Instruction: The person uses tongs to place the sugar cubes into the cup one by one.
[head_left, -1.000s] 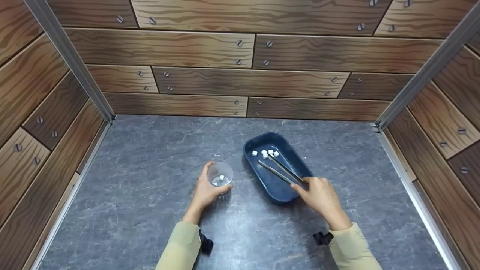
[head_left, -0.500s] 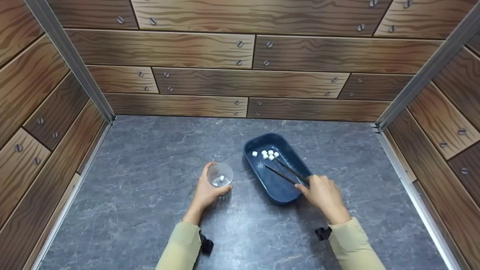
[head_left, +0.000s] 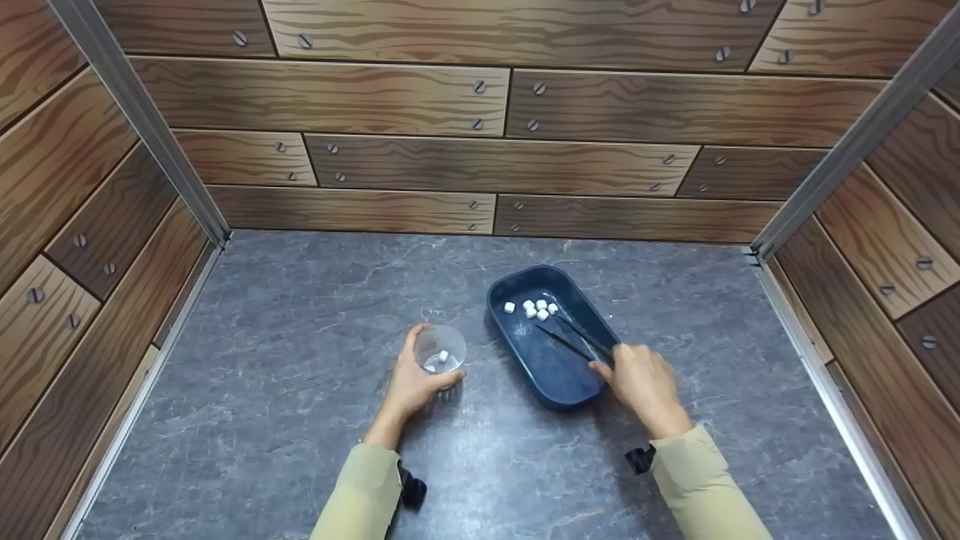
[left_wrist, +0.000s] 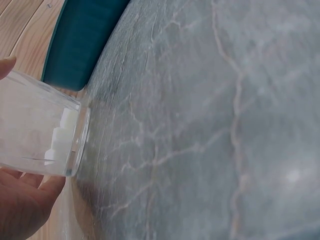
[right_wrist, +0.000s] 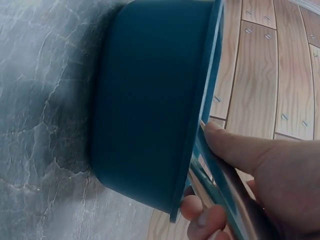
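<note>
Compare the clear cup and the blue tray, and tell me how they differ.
The cup is see-through, while the tray is opaque blue. The cup is round and small; the tray is a larger, elongated rectangle with rounded corners. The left hand grips the cup, whereas tongs held in the right hand reach into the tray. Both are open at the top and contain white cubes.

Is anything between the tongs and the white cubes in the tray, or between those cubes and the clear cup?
Nothing visible stands between the white cubes and the tongs in the right hand. The tray's side wall stands between the cubes and the clear cup in the left hand; no other obstacle shows.
</note>
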